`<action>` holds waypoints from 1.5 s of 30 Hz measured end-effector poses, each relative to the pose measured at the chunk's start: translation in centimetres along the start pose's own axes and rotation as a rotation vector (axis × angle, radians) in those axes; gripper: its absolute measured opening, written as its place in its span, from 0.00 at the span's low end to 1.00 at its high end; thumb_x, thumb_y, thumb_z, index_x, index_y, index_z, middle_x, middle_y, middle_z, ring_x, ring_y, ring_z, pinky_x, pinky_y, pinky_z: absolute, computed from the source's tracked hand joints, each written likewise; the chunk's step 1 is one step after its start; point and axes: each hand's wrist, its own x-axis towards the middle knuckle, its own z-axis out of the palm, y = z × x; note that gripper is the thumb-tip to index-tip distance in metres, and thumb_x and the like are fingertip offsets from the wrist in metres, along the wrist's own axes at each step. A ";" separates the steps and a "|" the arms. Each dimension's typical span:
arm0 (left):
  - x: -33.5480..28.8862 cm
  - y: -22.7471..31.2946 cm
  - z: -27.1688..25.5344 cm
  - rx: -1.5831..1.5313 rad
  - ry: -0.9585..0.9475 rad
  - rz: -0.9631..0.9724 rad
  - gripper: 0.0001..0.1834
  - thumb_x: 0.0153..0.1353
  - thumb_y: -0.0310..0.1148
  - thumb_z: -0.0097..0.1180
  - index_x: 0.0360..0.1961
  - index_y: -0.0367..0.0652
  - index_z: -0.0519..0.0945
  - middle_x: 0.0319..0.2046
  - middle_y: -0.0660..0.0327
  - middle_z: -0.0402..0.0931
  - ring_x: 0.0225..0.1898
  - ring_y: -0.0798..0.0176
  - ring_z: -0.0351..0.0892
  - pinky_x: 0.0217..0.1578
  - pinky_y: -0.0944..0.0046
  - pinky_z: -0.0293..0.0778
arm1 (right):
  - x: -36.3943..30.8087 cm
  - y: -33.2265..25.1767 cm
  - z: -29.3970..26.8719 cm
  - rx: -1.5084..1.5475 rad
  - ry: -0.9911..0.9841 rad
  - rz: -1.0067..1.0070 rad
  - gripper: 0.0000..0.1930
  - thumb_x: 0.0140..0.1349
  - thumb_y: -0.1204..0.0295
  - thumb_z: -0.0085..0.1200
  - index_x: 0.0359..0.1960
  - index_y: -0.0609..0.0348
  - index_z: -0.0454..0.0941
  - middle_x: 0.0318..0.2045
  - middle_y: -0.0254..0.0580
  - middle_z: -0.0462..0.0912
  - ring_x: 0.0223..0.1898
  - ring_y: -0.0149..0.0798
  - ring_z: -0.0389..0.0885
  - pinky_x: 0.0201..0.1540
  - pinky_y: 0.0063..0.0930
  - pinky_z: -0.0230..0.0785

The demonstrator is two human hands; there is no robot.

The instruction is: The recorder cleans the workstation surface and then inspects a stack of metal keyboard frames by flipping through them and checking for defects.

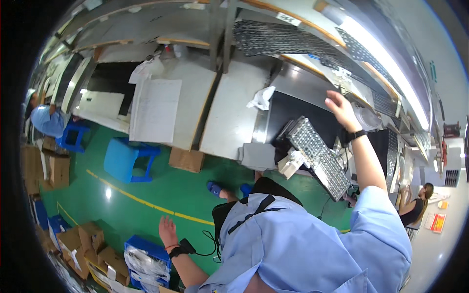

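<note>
My left hand (167,232) hangs low at my left side above a blue crate (146,249) of clear plastic bags. Its fingers are apart and nothing shows in them. My right hand (342,110) is raised beside the shelf over the bench, with its fingers stretched out and no held thing visible. Below it, a stack of keyboard-like panels (317,154), dark with pale keys, leans slantwise at the bench edge. Pale small blocks (291,163) lie against the stack. A black mat (288,110) covers the bench behind it.
Dark perforated sheets (283,39) lie on the upper shelf under a bright tube lamp (386,53). A crumpled white cloth (261,97) and a folded grey cloth (256,155) rest on the bench. Blue stools (122,158) and cardboard boxes (78,244) stand left; other people sit farther off.
</note>
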 end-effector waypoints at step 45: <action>-2.5 -13.8 65.3 1.204 -1.202 0.356 0.35 0.62 0.34 0.67 0.65 0.29 0.66 0.56 0.51 0.78 0.56 0.60 0.77 0.58 0.62 0.71 | -25.5 28.2 0.6 -0.004 -0.135 0.610 0.21 0.58 0.63 0.65 0.48 0.66 0.80 0.45 0.60 0.84 0.49 0.58 0.82 0.53 0.44 0.72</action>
